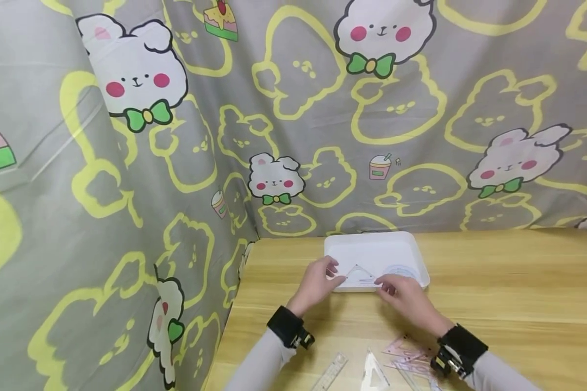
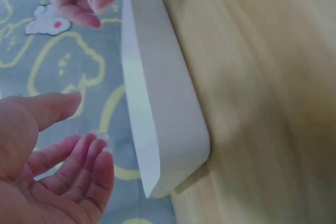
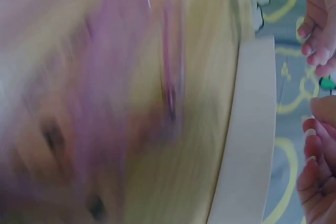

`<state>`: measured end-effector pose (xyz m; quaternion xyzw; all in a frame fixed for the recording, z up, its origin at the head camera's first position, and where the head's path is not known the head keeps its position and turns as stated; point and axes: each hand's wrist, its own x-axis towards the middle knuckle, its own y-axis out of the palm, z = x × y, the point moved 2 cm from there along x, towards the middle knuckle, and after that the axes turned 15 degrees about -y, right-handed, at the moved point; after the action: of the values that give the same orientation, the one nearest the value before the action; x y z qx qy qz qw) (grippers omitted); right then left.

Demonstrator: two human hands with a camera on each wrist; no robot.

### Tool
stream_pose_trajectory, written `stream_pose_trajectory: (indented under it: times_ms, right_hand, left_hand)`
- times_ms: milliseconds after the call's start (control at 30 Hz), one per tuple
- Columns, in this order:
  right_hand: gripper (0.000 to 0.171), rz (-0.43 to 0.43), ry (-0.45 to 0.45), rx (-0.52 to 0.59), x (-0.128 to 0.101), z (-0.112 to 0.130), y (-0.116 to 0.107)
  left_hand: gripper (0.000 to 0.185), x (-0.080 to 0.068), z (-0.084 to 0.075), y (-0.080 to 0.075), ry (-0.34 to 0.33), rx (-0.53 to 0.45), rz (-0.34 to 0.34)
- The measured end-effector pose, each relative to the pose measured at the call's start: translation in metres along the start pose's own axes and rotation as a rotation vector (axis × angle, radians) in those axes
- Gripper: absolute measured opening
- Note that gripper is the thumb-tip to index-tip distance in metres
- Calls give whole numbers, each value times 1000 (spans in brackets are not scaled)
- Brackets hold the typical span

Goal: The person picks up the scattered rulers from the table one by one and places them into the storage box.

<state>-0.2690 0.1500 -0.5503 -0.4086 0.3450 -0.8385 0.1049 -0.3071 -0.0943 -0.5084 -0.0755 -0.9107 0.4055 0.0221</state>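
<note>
A white tray point(image 1: 411, 247) sits on the wooden table point(image 1: 509, 293); its side wall fills the left wrist view point(image 2: 163, 103) and the right wrist view point(image 3: 252, 140). Inside lie a clear triangle ruler point(image 1: 359, 274) and a clear protractor point(image 1: 400, 270). My left hand point(image 1: 318, 279) is at the triangle's left corner, thumb and fingers apart and relaxed point(image 2: 63, 166). My right hand point(image 1: 402, 293) pinches the triangle's right corner over the tray's front rim; its fingers point(image 3: 315, 150) are curled. Much of the right wrist view is blurred.
Near the table's front edge lie a clear straight ruler point(image 1: 330, 372), another clear triangle point(image 1: 374, 373) and pink triangle rulers point(image 1: 406, 352). A grey bunny-print cloth point(image 1: 293, 108) hangs behind and drapes past the table's left edge point(image 1: 227, 331).
</note>
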Motion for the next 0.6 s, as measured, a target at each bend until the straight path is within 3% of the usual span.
stream_pose_trajectory:
  times_ms: [200, 400, 600]
  right_hand:
    - [29, 90, -125, 92, -4, 40, 25]
    - [34, 255, -222, 130, -5, 75, 47]
    - [42, 392, -261, 190, -8, 99, 64]
  left_hand:
    - [37, -51, 24, 0, -84, 0, 51]
    - [42, -113, 45, 5, -125, 170, 137]
    - [45, -158, 63, 11, -219, 265, 178]
